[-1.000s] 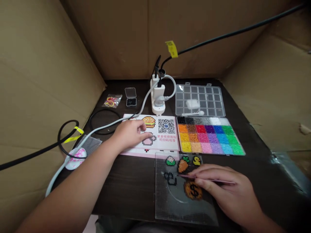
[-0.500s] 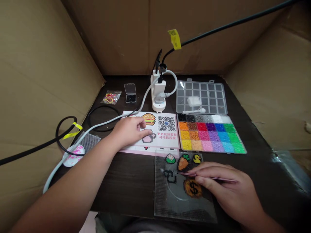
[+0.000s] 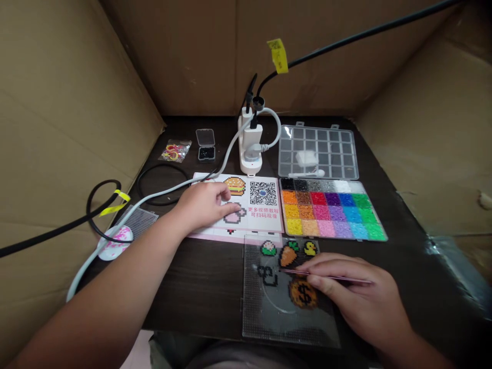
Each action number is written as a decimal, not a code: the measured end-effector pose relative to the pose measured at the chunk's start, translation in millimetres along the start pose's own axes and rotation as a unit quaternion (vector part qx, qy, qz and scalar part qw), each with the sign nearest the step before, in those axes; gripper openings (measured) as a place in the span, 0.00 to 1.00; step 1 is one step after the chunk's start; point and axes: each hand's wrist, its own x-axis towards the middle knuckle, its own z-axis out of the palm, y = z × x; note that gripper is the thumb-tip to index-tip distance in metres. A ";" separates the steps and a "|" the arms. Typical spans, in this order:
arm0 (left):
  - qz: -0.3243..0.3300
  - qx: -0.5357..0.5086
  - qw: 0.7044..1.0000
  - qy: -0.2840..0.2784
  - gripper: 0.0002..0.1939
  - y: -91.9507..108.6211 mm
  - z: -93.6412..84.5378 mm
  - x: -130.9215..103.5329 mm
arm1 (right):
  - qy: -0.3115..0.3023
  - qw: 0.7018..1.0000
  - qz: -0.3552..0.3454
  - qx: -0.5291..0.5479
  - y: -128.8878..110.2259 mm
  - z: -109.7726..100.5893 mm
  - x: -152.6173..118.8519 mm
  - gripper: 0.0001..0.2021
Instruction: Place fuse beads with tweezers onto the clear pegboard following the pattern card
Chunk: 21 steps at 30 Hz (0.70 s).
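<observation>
My right hand [image 3: 359, 289] pinches a pair of pink tweezers [image 3: 330, 277], whose tips lie over the clear pegboard [image 3: 261, 320]. Close to the tips is a partly outlined shape of black beads [image 3: 268, 277]. Around it on the board sit a bead carrot [image 3: 289, 255], a yellow duck [image 3: 309, 248], a green and white bead figure [image 3: 268, 248] and a round brown coin with a dollar sign [image 3: 303, 293]. Resting on the printed pattern sheet [image 3: 265, 225], my left hand [image 3: 205, 205] holds nothing, thumb and fingers apart beside a pink pixel picture.
A divided box of coloured beads [image 3: 326, 211] stands right of the sheet, its clear lid [image 3: 319, 148] behind. A white power strip [image 3: 251, 164] with cables is at the back centre. Cardboard walls [image 3: 200, 56] surround the table. A small black-bead box [image 3: 206, 152] sits back left.
The tweezer tips have shifted slightly left over the board. My left hand stays on the sheet, and the whole view has tilted a little.
</observation>
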 end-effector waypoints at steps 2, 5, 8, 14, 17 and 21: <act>-0.001 -0.001 1.000 0.003 0.19 -0.7 0.5 0.5 | 0.001 1.000 -0.001 -0.001 -0.3 0.0 0.7 0.08; 0.002 -0.006 1.000 0.003 0.19 -2.1 1.6 1.0 | -0.001 1.000 0.002 -0.005 -0.7 0.3 1.3 0.08; 0.009 -0.002 1.000 0.011 0.19 -1.7 2.4 0.4 | 0.010 1.000 0.004 -0.006 -1.4 1.5 0.4 0.09; -0.015 -0.004 1.000 0.014 0.17 2.7 2.6 0.8 | 0.005 0.999 0.026 0.017 -0.6 3.9 -2.2 0.08; -0.020 -0.003 1.000 0.013 0.17 3.7 2.3 0.7 | 0.002 1.000 0.025 0.018 0.6 3.5 -3.7 0.08; -0.023 0.000 1.000 0.006 0.18 5.1 1.2 -1.4 | -0.003 1.000 0.010 0.011 0.3 2.8 -5.5 0.09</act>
